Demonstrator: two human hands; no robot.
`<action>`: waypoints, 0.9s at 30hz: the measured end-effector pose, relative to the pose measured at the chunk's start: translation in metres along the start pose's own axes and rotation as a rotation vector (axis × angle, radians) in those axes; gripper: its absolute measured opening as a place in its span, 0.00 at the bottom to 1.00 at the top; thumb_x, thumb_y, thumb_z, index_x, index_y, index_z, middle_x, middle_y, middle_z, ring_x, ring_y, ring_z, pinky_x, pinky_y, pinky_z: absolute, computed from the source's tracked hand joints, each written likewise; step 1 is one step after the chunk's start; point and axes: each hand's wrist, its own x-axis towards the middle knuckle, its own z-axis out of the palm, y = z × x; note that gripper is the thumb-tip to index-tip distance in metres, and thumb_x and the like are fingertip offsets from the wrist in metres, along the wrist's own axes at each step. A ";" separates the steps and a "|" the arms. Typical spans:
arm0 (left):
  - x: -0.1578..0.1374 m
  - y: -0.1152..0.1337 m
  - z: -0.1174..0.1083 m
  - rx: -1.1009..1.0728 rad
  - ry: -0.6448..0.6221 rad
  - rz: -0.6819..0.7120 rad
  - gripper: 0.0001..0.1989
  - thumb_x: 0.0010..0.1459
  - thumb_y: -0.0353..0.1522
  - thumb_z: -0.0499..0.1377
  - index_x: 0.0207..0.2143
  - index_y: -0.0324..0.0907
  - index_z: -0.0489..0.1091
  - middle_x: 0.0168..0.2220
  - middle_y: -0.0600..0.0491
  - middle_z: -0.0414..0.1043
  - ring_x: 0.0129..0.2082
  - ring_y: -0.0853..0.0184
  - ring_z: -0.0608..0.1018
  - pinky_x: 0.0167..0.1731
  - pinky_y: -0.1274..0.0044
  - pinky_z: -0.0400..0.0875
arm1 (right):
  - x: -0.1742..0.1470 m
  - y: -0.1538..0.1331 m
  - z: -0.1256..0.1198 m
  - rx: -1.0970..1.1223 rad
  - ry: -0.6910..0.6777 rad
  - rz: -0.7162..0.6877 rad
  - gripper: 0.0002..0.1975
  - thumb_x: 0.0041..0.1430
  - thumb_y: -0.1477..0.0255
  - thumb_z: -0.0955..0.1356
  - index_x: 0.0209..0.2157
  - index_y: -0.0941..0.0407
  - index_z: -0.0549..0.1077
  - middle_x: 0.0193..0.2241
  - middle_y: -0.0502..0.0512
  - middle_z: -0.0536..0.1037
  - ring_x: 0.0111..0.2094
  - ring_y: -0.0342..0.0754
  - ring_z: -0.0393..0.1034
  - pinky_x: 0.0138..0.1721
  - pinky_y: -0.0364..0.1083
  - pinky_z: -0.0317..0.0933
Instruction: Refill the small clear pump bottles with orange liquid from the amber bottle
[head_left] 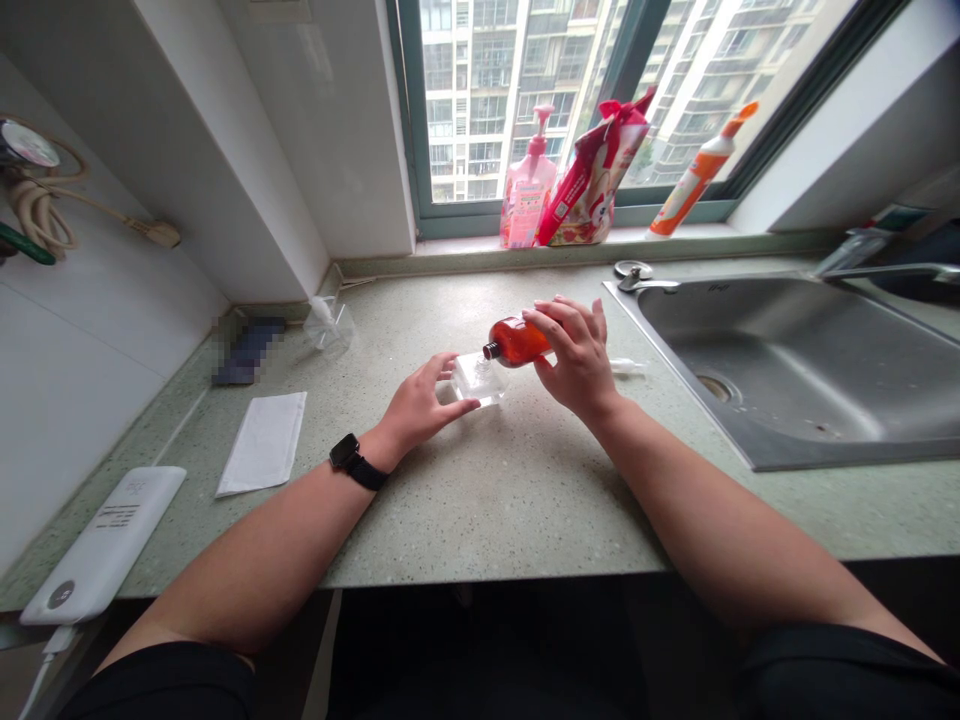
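My right hand is wrapped around an amber bottle with an uncapped dark threaded neck. The bottle is tipped nearly level, pointing left, its mouth just over a clear square container. Thumb and fingers of my left hand hold that container from its left side on the countertop. Whether liquid runs between the two I cannot tell. Just right of my right hand, a thin whitish translucent piece lies on the counter.
A steel sink is at the right, with a drain stopper near its corner. On the left are a clear item with a white top, a folded white paper and a power bank. A pink pump bottle stands on the windowsill.
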 end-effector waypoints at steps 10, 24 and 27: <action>0.000 0.000 0.000 -0.021 0.000 0.004 0.36 0.58 0.41 0.75 0.64 0.44 0.66 0.58 0.42 0.78 0.56 0.52 0.83 0.56 0.57 0.80 | 0.000 0.000 0.000 0.019 0.016 -0.001 0.40 0.62 0.79 0.70 0.71 0.37 0.61 0.63 0.53 0.75 0.69 0.63 0.65 0.75 0.75 0.43; 0.000 0.001 0.000 -0.005 -0.011 -0.010 0.36 0.59 0.41 0.74 0.65 0.46 0.64 0.59 0.43 0.77 0.56 0.51 0.83 0.56 0.58 0.80 | 0.000 -0.001 0.000 0.028 0.038 -0.013 0.36 0.62 0.80 0.69 0.68 0.40 0.65 0.62 0.54 0.76 0.68 0.61 0.66 0.75 0.74 0.43; 0.000 0.000 0.000 -0.005 -0.017 -0.016 0.37 0.59 0.42 0.74 0.65 0.46 0.64 0.59 0.43 0.77 0.56 0.51 0.83 0.56 0.58 0.81 | 0.000 -0.001 0.001 0.038 0.046 -0.022 0.37 0.62 0.80 0.69 0.69 0.40 0.64 0.62 0.55 0.75 0.68 0.62 0.66 0.75 0.75 0.44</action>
